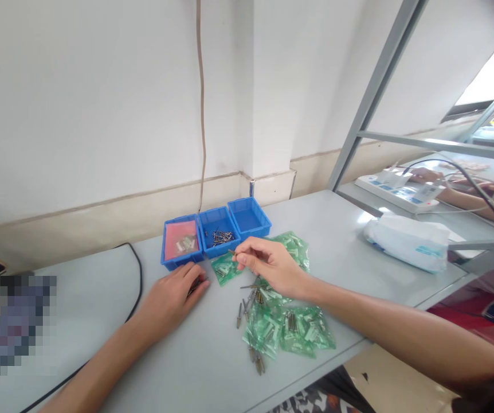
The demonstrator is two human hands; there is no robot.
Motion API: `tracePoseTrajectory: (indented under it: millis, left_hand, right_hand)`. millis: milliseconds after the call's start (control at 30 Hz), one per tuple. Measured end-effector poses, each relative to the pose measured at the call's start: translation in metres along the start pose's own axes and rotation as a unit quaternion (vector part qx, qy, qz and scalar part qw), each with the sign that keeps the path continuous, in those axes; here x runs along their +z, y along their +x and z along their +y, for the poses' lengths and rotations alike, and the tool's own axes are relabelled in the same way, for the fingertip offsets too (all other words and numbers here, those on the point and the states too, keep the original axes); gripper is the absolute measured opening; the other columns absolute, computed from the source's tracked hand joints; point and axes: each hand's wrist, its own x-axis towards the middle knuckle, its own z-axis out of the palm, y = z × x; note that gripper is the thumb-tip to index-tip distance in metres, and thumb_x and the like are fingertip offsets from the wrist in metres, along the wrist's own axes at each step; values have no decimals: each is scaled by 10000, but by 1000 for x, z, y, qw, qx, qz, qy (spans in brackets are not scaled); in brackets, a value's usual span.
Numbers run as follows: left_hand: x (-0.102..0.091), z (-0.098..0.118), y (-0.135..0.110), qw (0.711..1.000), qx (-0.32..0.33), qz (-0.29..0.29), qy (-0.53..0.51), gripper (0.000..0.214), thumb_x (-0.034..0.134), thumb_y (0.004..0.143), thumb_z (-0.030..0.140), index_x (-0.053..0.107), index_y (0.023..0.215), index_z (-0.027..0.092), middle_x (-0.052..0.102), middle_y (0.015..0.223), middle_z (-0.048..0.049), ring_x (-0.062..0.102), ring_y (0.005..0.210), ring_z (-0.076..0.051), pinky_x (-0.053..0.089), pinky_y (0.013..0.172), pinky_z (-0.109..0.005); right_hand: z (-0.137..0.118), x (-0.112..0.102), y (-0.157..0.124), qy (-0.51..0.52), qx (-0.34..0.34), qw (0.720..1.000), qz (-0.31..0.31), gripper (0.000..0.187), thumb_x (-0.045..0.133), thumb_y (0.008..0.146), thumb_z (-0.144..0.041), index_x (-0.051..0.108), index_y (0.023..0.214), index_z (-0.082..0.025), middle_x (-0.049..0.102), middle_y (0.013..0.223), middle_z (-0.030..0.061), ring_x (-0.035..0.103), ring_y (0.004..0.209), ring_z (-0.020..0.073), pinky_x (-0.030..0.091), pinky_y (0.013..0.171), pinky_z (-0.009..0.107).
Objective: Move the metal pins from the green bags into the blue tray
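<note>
My right hand [268,264] is raised over green plastic bags, its thumb and forefinger pinching a small metal pin [231,252] whose tip points left toward the bins. My left hand [178,292] rests on the table in front of the left bin, fingers curled; something dark shows beneath them, too hidden to name. Loose metal pins [247,307] lie between the hands. Several green bags [307,332] holding small clear and metal parts lie below and behind my right hand. A smaller green bag [225,271] lies flat by the middle bin.
Three blue bins stand in a row near the wall: the left bin [169,265] has a pink lining and small clear parts, the middle bin [219,249] metal pins. A black cable [140,275] crosses the left side. Right: a white packet [406,241], grey rack post [376,92], another person's hands [425,175].
</note>
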Motion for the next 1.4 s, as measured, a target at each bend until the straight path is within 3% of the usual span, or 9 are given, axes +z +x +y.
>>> tracePoseTrajectory:
  millis: [333,833,1400]
  left_hand:
    - [0,0,0,1000,7,14,-9,232,423,1101,443,560,1052,262,667,988,-16,634,820,-196,441,708,-311]
    - [-3,2,0,1000,12,23,-13,255,414,1102,444,572,1032,257,681,973,-18,646,805,-190,455,689,-307]
    - [-3,2,1,1000,0,-1,-10,232,408,1109,445,537,1047,263,662,992,-11,634,824,-199,433,714,-314]
  right_hand:
    - [3,-1,0,-15,6,1000,-1,233,622,1038,-412,705,972,-205,736,847,21,576,681,146,437,634,279]
    - [2,0,0,-25,-3,1000,-1,246,622,1037,-418,704,950,-203,719,825,16,591,715,154,440,656,280]
    - [2,0,0,-20,1,1000,-1,235,605,1048,-407,698,974,-205,726,848,21,595,717,155,449,660,286]
